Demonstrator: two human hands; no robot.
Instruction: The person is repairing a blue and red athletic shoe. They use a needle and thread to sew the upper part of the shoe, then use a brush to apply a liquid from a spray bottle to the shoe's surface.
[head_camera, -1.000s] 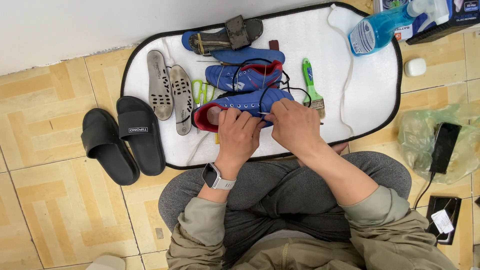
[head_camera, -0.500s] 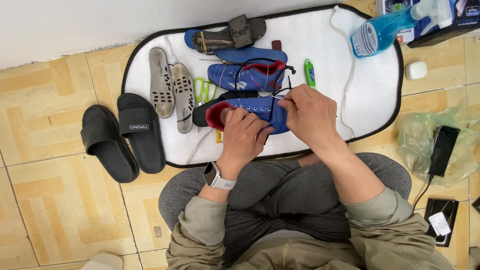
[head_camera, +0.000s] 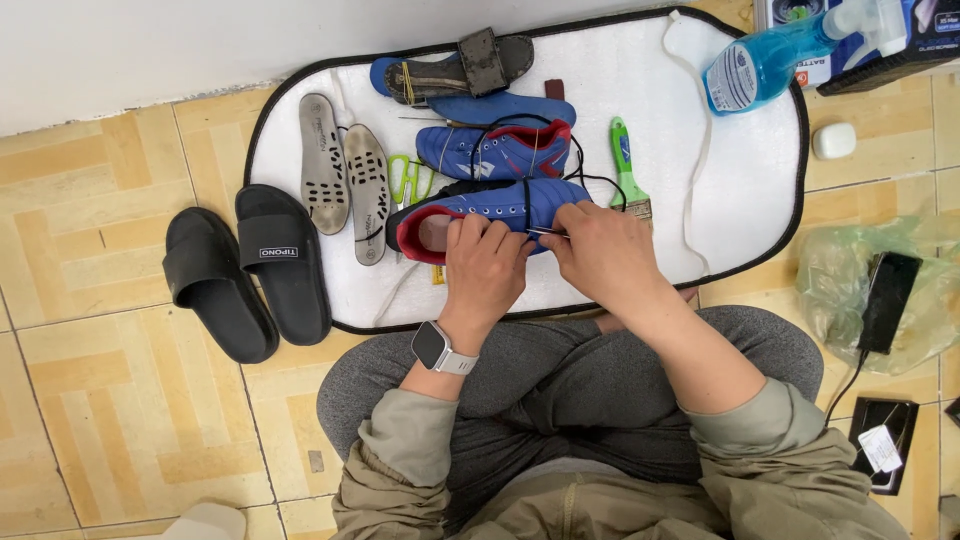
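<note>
Your left hand (head_camera: 487, 262) clamps the blue shoe (head_camera: 490, 208) on the white mat (head_camera: 740, 180), fingers curled over its side. Your right hand (head_camera: 598, 252) pinches the black lace (head_camera: 527, 200) end beside the eyelets. Lacing looks barely begun; most eyelets seem unthreaded. Just beyond your hands lies the second blue shoe (head_camera: 500, 150); a green brush (head_camera: 627, 170) sits close by your right knuckles.
</note>
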